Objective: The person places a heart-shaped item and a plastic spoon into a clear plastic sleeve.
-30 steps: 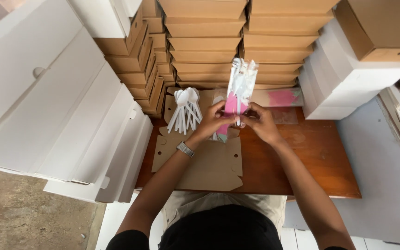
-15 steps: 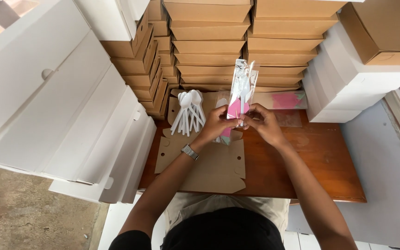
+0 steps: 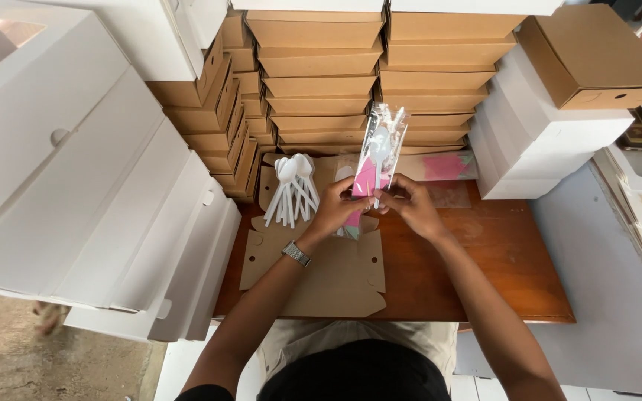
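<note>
Since the earlier frame the hands had barely shifted; the sleeve [image 3: 380,148] stayed upright at the centre of the picture, and only the camera had drifted slightly.

In the head view, the left hand [image 3: 338,204] and the right hand [image 3: 409,204] both pinched the lower end of the clear sleeve, which held a white spoon [image 3: 377,152] and a pink napkin [image 3: 365,182]. Each grip was closed on that sleeve. It stood above the counter [image 3: 499,252], over flat brown cardboard [image 3: 336,278]. A bunch of loose spoons [image 3: 291,189] lay left of it, before stacked brown boxes [image 3: 321,82]. The step looked like packing cutlery into the sleeve; the next move would likely call for seating or closing its end.
</note>
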